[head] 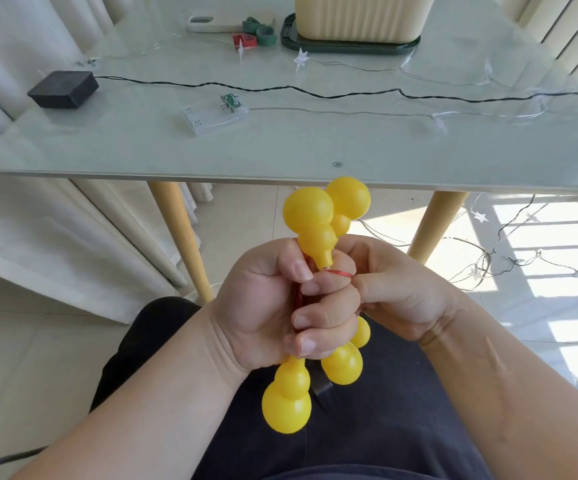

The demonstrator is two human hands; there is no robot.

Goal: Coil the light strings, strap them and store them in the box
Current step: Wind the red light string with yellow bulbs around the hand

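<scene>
1. The left hand (266, 306) has its fingers (318, 320) curled tight round the middle of a bundle of yellow gourd lights (310, 209), so the gathered loops cannot spring apart.
2. The right hand (401, 296) pinches the thin red wire (341, 273) just below one gourd's neck, drawn across the left forefinger. It seems to be winding the loose end round the bundle, though any wraps are hidden inside the fist.
3. The bundle hangs over the lap, below the bench (315, 143) edge, with gourds sticking out above and below the grip.
4. On the bench, red and green straps (266, 35) lie just beside the cream box (360, 15), handy for tying and storing.
5. The black string (280, 88) and the clear star string (301, 59) lie uncoiled across the bench, awaiting their turn.
</scene>
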